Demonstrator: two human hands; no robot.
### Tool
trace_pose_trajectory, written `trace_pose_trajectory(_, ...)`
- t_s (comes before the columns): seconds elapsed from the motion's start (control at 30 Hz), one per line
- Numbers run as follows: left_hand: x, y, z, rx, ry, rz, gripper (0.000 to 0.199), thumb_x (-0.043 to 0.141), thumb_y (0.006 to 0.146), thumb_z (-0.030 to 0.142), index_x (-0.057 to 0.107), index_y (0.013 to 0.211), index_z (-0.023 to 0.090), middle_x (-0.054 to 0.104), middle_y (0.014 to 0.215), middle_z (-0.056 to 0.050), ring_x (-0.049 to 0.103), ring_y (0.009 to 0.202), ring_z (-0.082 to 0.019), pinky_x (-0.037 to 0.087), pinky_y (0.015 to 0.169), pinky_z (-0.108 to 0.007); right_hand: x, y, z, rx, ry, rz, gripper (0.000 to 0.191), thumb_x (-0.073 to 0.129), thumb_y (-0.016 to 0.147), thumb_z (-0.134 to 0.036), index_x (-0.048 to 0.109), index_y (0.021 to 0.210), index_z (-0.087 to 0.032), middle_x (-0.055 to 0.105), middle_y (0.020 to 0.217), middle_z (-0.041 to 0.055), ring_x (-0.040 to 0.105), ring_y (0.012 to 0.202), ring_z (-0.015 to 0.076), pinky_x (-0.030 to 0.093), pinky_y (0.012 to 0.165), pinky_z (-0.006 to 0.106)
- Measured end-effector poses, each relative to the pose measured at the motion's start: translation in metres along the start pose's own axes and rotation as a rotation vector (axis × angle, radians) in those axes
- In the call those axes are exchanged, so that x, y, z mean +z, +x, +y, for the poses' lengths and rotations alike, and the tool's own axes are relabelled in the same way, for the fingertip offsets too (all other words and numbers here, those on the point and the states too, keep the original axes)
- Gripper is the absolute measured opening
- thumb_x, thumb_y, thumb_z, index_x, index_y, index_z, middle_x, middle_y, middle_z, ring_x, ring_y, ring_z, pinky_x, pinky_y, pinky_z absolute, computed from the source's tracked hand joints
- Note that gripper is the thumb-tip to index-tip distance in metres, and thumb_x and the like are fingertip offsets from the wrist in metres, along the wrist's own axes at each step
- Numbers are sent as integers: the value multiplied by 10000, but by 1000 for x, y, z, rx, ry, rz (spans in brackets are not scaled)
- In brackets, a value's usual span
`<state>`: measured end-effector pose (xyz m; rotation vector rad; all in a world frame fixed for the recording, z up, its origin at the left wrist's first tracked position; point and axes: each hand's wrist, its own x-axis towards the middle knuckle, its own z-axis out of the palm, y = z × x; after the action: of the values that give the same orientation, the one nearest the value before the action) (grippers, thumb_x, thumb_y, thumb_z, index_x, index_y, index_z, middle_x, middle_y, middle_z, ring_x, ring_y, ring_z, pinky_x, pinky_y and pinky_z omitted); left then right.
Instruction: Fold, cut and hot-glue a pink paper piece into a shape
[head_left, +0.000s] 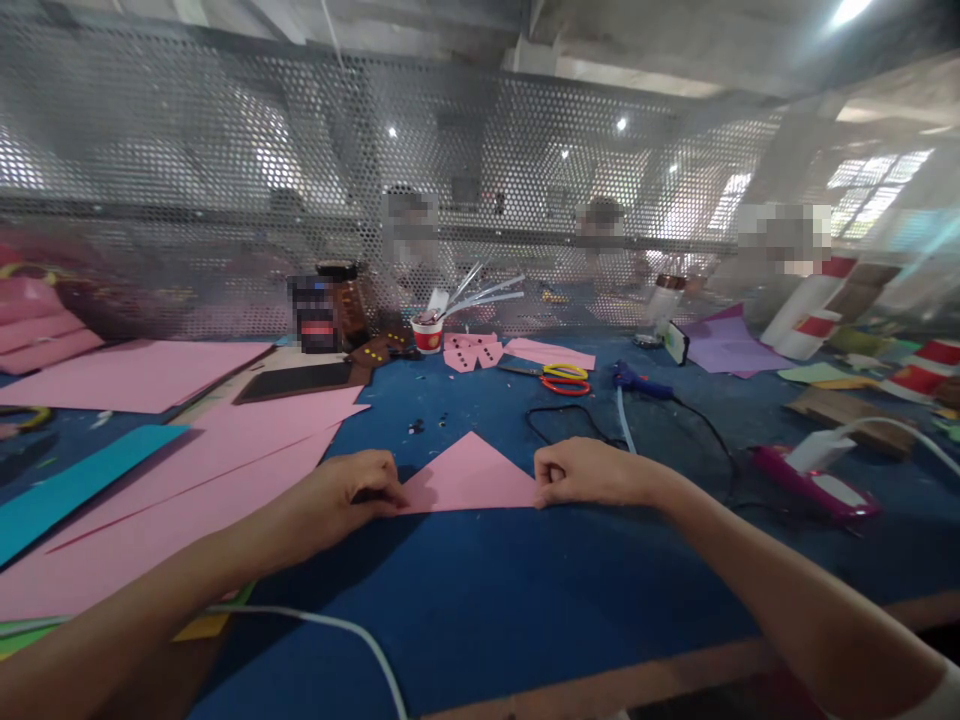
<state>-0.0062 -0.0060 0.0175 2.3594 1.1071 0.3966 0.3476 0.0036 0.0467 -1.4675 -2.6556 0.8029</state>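
Pink paper triangle (471, 480), straight long edge near, L hand (351, 490) & R hand (586, 470) pinching opp corners

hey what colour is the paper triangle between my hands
The paper triangle is pink, clearest in the head view.

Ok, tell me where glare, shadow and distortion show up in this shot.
Head view: the ceiling lamp glares white at top right, and the window below it is washed out; head view: a soft shadow darkens the blue tabletop below the left hand; head view: the red-and-white paper cup at the right edge looks stretched and blurred.
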Motion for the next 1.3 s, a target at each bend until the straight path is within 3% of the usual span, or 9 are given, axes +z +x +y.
trace_pose_trajectory(0.2, 6, -7, 0, 113, 158, 36, 238, 470, 966, 235, 708, 965, 232, 661, 982, -55, 632, 906, -174, 471, 810, -265, 0, 2, 1, 8, 16, -11, 287, 731, 776, -479, 674, 825, -202, 656, 750, -17, 566, 683, 143, 287, 559, 235)
trace_pose_trajectory(0.43, 7, -13, 15, 212, 439, 12, 311, 386, 1012, 220, 658, 1154, 267, 669, 990, -58, 620, 900, -201, 450, 774, -302, 0, 0, 1, 7, 22, -4, 289, 732, 776, -481, 666, 808, -201, 653, 756, -21, 560, 687, 137, 291, 562, 233)
trace_pose_trajectory(0.7, 21, -14, 24, 243, 459, 72, 316, 362, 1008, 194, 661, 1108, 207, 639, 1049, -86, 610, 920, -196, 491, 791, -310, 0, 0, 1, 3, 10, -5, 277, 726, 779, -472, 667, 808, -203, 647, 739, -22, 551, 676, 138, 276, 559, 239)
trace_pose_trajectory(0.93, 24, -13, 33, 271, 488, 105, 337, 403, 955, 155, 634, 1194, 216, 640, 1089, -80, 603, 940, -192, 499, 810, -322, 1, 0, 0, -5, 9, -5, 275, 716, 790, -471, 667, 817, -202, 642, 745, -27, 549, 685, 133, 281, 566, 234)
trace_pose_trajectory(1.17, 21, -10, 41, 281, 541, 0, 467, 427, 969, 142, 461, 1418, 265, 615, 1107, -61, 576, 987, -200, 474, 866, -352, -2, -3, -2, -10, 9, -11, 271, 711, 806, -460, 666, 820, -192, 650, 759, -19, 550, 686, 131, 284, 565, 230)
trace_pose_trajectory(1.3, 21, -8, 42, 283, 569, -6, 533, 442, 966, 138, 391, 1468, 309, 610, 1056, -47, 575, 938, -203, 462, 836, -357, 1, -5, -8, -81, -43, 84, 195, 695, 848, -393, 674, 868, -200, 665, 778, -18, 572, 700, 135, 311, 588, 236)
